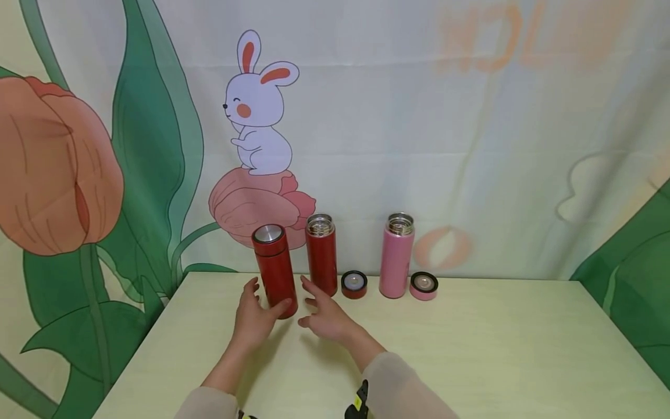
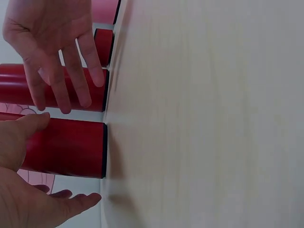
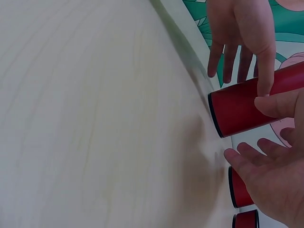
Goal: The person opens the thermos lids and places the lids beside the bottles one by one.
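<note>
A pale tabletop (image 1: 497, 349) carries a capped red flask (image 1: 278, 276) near its back edge, left of a lidless red flask (image 1: 321, 256). The left hand (image 1: 256, 320) and right hand (image 1: 327, 317) flank the capped one, fingers apart, clasping nothing; left-thumb contact is unclear. A low, two-sided grip should keep it upright.

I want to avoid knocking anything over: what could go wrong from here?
The closed red bottle could topple if nudged, since neither the left hand nor the right hand has a firm grip on it. The right hand might also bump the open red bottle just behind. The loose red lid beside that bottle could get pushed aside.
</note>
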Demonstrator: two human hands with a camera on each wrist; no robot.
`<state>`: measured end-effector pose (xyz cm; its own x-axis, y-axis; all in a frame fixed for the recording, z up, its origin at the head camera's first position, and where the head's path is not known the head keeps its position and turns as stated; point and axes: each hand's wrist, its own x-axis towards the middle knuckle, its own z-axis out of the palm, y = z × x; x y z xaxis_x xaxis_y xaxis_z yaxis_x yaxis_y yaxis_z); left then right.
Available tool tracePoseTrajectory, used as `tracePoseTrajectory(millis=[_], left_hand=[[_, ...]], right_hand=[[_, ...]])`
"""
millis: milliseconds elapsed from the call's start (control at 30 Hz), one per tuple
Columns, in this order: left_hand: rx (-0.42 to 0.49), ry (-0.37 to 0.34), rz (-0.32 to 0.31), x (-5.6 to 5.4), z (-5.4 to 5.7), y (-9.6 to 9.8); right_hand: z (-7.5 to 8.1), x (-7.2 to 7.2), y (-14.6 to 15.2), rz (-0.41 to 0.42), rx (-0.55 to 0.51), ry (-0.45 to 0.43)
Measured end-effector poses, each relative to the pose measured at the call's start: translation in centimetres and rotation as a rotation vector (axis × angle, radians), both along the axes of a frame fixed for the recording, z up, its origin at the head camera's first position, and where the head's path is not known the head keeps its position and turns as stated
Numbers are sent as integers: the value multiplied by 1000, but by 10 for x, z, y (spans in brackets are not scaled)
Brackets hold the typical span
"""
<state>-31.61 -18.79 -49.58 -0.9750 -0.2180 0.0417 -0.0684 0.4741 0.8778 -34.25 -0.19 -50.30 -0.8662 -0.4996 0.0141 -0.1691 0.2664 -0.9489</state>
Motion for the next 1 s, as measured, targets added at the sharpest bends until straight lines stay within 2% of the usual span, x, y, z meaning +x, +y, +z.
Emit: tracePoseTrajectory(millis=[233, 467, 733, 1000], left_hand=[[65, 7, -18, -11, -2, 5], [54, 33, 0, -15, 1, 10], [41, 18, 14, -11, 3, 11], [28, 16, -5, 3, 7, 17]], right_hand=[[6, 0, -5, 20, -16, -7], [9, 2, -8, 34, -18, -11], [7, 4, -6, 16, -2, -12], [7, 8, 2, -39, -87, 39]])
